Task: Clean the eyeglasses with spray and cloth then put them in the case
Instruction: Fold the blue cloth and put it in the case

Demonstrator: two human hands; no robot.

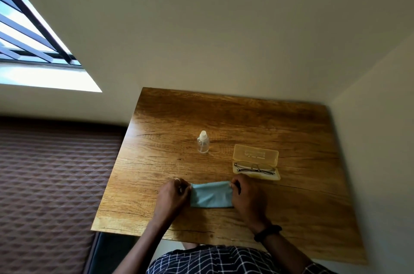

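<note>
While the cloth (211, 195) lies stretched on the desk (224, 117): keep both ends taut and fold edge to edge (it looks soft, likely to slip).
Left grip (172, 194): fingers pinch the cloth's left end.
Right grip (245, 193): fingers pinch its right end.
Eyeglasses (255, 167): one pair, lying in the open case (255, 154), just beyond the right grip.
Count: one cloth, one spray bottle (203, 145), one case.

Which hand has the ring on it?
The left hand: it wears a ring on one finger. The right hand shows no ring, only a black band on its wrist. Both hold the blue cloth.
</note>
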